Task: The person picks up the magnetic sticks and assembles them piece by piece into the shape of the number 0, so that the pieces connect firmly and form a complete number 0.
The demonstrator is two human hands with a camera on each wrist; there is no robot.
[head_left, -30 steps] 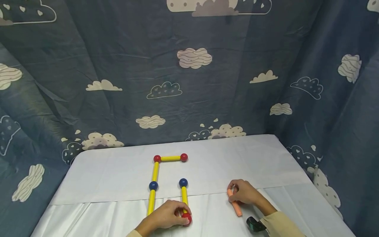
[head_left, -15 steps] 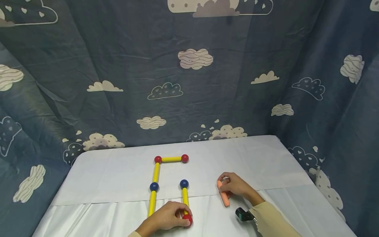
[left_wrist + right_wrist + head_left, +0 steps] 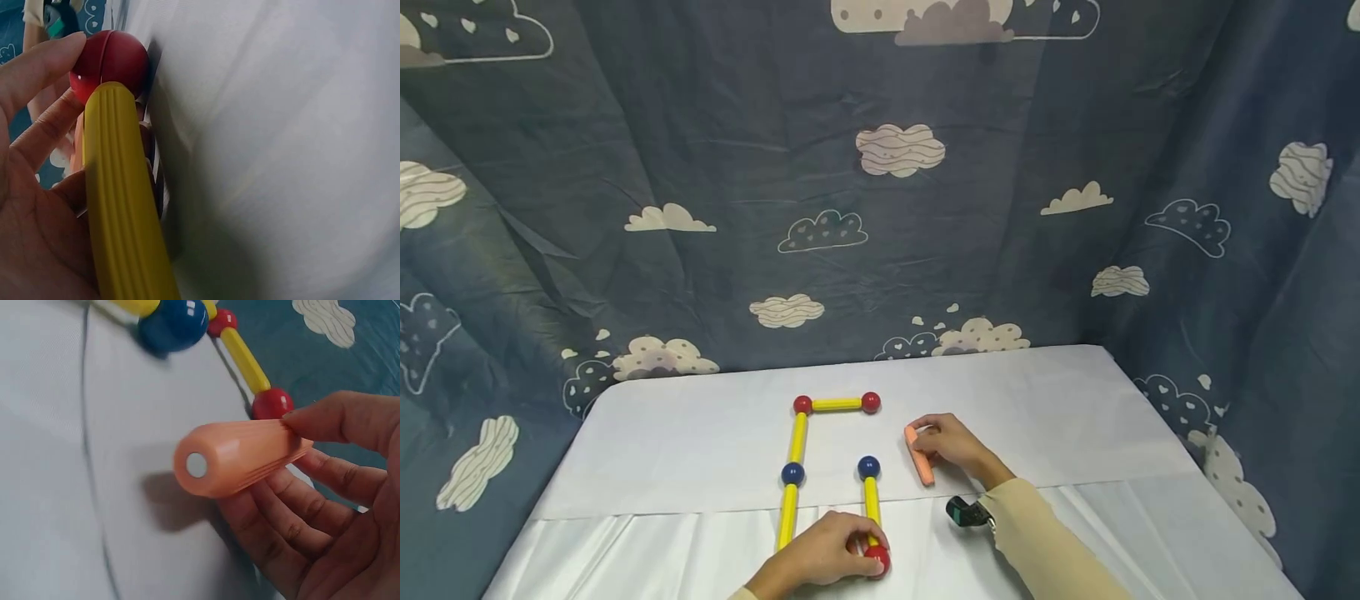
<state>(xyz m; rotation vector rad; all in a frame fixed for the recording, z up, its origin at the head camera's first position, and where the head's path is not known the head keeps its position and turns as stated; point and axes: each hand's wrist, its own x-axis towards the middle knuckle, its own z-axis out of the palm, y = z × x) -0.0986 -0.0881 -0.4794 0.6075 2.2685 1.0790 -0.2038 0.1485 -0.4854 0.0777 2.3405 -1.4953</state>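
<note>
My left hand (image 3: 829,548) pinches a red ball (image 3: 878,560) between thumb and fingers near the table's front. From that ball a yellow magnetic rod (image 3: 872,498) runs back to a blue ball (image 3: 868,467). The left wrist view also shows a ribbed yellow rod (image 3: 122,187) joined to the red ball, running toward the camera beside the palm. My right hand (image 3: 955,447) holds an orange magnetic rod (image 3: 920,458) by its far end, right of the blue ball and apart from it. A silvery disc (image 3: 197,465) shows in the orange rod's near end.
Left of the hands, yellow rods (image 3: 788,512) and another blue ball (image 3: 792,473) lead back to a red corner ball (image 3: 802,405). A rod (image 3: 837,404) joins that corner to another red ball (image 3: 871,402). White cloth covers the table (image 3: 1037,400); a patterned curtain (image 3: 737,267) hangs behind.
My right hand has carried the orange rod left and slightly away from me, closer to the ball-and-rod shape. My left hand stays on the red ball.
</note>
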